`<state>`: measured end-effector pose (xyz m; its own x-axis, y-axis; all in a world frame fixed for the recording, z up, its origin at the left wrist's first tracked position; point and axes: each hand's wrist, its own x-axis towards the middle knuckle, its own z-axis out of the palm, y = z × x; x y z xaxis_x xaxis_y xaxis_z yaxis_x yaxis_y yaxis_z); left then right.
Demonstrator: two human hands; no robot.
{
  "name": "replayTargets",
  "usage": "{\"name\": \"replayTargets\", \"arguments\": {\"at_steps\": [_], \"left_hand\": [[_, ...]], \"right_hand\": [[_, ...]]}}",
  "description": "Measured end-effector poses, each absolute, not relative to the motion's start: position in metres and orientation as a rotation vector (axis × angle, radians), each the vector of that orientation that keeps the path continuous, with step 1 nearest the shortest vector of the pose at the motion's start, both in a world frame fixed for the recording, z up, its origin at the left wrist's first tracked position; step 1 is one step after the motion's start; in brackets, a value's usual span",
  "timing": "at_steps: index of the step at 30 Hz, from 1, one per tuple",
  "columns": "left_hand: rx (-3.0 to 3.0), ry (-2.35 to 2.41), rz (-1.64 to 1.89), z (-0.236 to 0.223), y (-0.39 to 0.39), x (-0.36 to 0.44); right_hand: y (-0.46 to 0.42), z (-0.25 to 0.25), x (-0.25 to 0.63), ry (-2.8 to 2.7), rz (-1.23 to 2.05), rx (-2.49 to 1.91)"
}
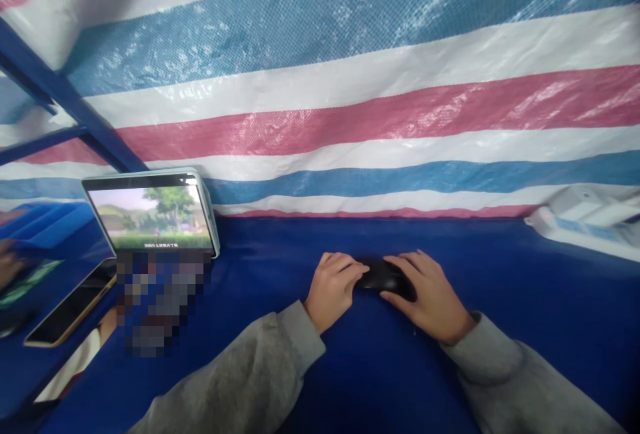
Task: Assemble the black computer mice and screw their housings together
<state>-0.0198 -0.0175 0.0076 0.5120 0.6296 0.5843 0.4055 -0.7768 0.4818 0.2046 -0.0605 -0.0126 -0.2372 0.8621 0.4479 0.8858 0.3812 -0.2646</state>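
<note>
Blue tabletop; black mouse held, lower centre.
Left hand and right hand grip it; turning likely needs both.

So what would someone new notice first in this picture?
Probably the red, white and blue striped sheet filling the upper half. Next, the lit tablet propped at the left, showing a green scene with a tree. Then, below centre on the blue tabletop, the left hand and right hand meet at a black mouse.
</note>
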Motion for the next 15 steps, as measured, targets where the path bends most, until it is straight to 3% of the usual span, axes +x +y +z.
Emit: {"name": "replayTargets", "arguments": {"at_steps": [15], "left_hand": [[2.317, 1.141, 1.009, 0.0108, -0.0149, -0.0186]], "right_hand": [[-0.0599, -0.0094, 0.2064, -2.133, -0.088, -1.470]]}}
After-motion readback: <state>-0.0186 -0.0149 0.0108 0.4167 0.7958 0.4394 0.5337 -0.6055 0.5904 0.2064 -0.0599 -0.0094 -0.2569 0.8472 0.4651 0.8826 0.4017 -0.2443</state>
